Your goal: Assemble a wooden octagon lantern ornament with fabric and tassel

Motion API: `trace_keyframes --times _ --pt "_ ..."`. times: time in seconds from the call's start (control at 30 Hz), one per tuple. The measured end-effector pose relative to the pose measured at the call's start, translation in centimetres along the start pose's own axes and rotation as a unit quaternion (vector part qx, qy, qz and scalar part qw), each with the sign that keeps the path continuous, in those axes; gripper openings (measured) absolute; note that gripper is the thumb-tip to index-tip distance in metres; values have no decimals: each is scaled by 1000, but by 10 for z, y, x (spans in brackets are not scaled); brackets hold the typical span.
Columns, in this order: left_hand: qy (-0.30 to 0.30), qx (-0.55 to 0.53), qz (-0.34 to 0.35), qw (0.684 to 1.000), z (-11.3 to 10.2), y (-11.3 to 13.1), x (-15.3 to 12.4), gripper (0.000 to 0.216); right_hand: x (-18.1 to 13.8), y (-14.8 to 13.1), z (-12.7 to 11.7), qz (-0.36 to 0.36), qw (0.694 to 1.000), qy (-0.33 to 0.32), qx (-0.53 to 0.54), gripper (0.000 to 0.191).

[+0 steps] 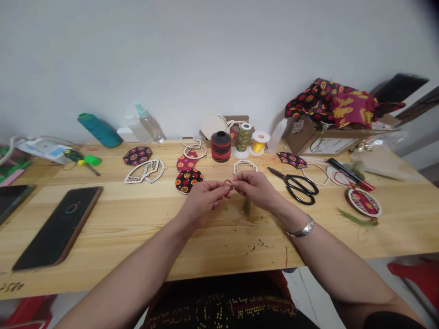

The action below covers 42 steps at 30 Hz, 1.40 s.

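Observation:
A short loop of red cord (228, 182) is pinched between my two hands above the middle of the wooden table. My left hand (210, 195) grips its left side with thumb and fingertips. From the right, my right hand (254, 187) closes on the other side, the fingertips of both hands almost touching. Below my right hand lies a small olive-green tassel (246, 206), partly hidden by it. Just beyond the hands rests a pale octagonal lattice frame (245, 167). Black-handled scissors (295, 183) lie to the right of my right hand.
Behind stand a red-and-black thread spool (221, 147), a green spool (244, 137) and a yellow spool (259, 142). Patterned fabric pieces (188, 180) lie left of centre. A phone (60, 228) lies front left; a finished oval ornament (364, 202) and a cardboard box (322, 139) are on the right.

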<state>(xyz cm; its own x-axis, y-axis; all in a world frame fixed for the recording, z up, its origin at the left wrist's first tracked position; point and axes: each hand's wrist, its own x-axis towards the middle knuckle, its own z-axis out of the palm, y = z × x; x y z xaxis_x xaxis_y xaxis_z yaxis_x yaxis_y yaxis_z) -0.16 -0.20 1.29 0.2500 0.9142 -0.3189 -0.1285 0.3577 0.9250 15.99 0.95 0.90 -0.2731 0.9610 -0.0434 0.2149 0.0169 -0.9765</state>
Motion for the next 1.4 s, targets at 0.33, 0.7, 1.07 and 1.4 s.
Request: trace_keyframes --times 0.33,0.7,1.07,1.4 --pt "-8 -10 -23 1000 -4 -2 1 23 0 6 1 -60 991 74 -92 12" --pt "44 250 172 952 2 -7 -3 11 0 9 5 -37 996 84 -7 12" --pt "99 557 461 683 0 -30 -3 22 -1 2 12 74 972 44 217 26" --pt "83 605 487 624 -1 -35 -2 23 -3 6 21 87 968 67 225 27"
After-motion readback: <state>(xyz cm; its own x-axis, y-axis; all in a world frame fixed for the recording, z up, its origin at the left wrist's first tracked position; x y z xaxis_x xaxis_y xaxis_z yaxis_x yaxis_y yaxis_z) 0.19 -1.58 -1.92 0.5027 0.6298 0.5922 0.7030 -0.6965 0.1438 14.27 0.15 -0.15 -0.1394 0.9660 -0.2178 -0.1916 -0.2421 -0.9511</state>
